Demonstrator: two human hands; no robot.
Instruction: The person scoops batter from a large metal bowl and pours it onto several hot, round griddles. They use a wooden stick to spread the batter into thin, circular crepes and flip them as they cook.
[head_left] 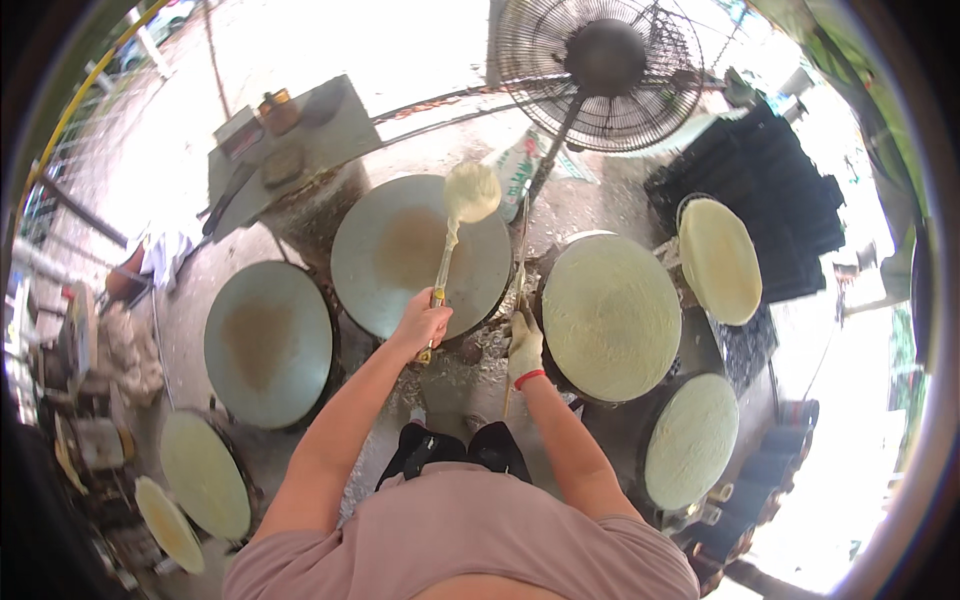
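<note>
My bare left hand (425, 325) is closed round the handle of a ladle (472, 192). Its bowl, coated with pale batter, is over the far edge of a round griddle (375, 285) that has a brown patch in its middle. On my right hand (525, 345) is a pale work glove with a red band at the wrist. Its fingers are wrapped round a long thin stick (522, 262), which runs past the edge of a second griddle. That one carries a thin round pancake (612, 318), pale and spread almost to the rim.
A bare griddle (268, 390) stands at left. More pale pancakes lie on griddles at lower right (692, 440) and lower left (205, 475). Finished pancakes (720, 260) rest at upper right near black stacked pieces (770, 190). A fan (606, 58) and a side table (335, 120) stand beyond.
</note>
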